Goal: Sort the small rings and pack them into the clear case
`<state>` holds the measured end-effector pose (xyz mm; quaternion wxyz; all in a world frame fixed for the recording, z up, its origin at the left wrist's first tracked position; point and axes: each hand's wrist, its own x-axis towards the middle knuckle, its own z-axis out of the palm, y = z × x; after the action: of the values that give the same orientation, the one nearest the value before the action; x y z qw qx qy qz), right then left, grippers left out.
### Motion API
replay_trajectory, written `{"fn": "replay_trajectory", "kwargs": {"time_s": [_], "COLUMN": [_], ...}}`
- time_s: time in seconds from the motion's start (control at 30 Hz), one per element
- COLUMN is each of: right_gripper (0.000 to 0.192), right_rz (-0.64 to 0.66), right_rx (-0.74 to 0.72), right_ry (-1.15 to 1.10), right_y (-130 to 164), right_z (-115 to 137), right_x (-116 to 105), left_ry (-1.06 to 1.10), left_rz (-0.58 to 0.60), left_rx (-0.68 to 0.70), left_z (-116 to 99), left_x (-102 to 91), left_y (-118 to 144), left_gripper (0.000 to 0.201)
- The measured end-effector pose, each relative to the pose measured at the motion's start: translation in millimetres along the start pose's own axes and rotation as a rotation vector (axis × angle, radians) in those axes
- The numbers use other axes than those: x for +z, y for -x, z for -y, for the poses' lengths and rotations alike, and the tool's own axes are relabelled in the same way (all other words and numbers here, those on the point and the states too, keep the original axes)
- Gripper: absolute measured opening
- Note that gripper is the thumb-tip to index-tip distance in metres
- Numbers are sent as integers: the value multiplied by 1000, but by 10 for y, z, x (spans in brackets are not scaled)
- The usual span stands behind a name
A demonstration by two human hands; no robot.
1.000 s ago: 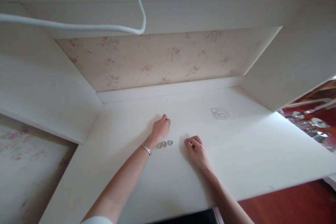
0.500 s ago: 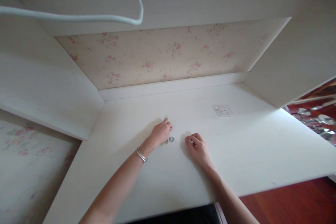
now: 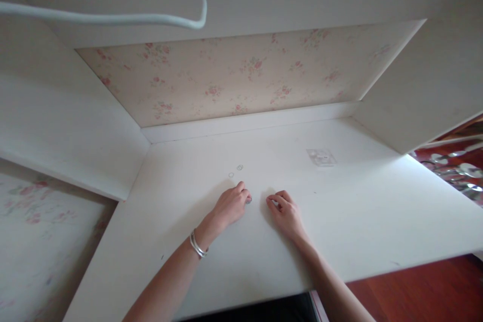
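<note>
My left hand (image 3: 233, 203), a silver bracelet (image 3: 196, 244) on its wrist, is closed with its fingertips down on a small round metal piece (image 3: 248, 200) like a washer. The fingers cover part of this piece and whatever else lies beneath them. Just beyond the hand, thin small rings (image 3: 240, 167) lie flat on the white desktop (image 3: 196, 161), with a single ring (image 3: 231, 175) to their left. To the right, my right hand (image 3: 286, 215) rests on the desktop, thumb and forefinger pinched together. Whether anything sits in that pinch is too small to make out.
A clear, flat plastic case (image 3: 321, 157) lies at the right rear of the desktop. White side panels and a floral wall (image 3: 249, 78) bound the desk. A white cable (image 3: 113, 19) hangs across the upper left. Shiny metal items (image 3: 458, 171) show beyond the right panel.
My left hand has moved back towards me, from the thin rings onto the washer-like piece, uncovering the single ring. My right hand stays in place with the same pinch.
</note>
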<state>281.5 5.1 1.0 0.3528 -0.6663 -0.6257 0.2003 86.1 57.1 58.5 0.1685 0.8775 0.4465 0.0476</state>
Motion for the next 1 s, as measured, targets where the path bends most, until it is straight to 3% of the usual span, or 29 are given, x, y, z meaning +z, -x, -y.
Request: {"fn": "replay_trajectory", "kwargs": {"time_s": [0.2, 0.4, 0.57, 0.77, 1.0], "right_gripper": [27, 29, 29, 29, 31], "right_rz": [19, 35, 49, 89, 262], "right_rx": [-5, -8, 38, -54, -172], "right_ry": [0, 3, -10, -37, 328], "right_y": [-2, 6, -27, -330, -938], "right_z": [12, 19, 9, 189, 517], "right_x": [-19, -32, -25, 83, 379], "left_ry": [25, 226, 399, 607, 673], "left_rz": [-34, -333, -507, -488, -477], "left_rx": [36, -10, -211, -493, -509], "left_z": [26, 221, 565, 814, 861], "left_x": [4, -144, -107, 155, 144], "left_y": [10, 111, 397, 771, 803], "left_gripper": [28, 23, 26, 36, 39]}}
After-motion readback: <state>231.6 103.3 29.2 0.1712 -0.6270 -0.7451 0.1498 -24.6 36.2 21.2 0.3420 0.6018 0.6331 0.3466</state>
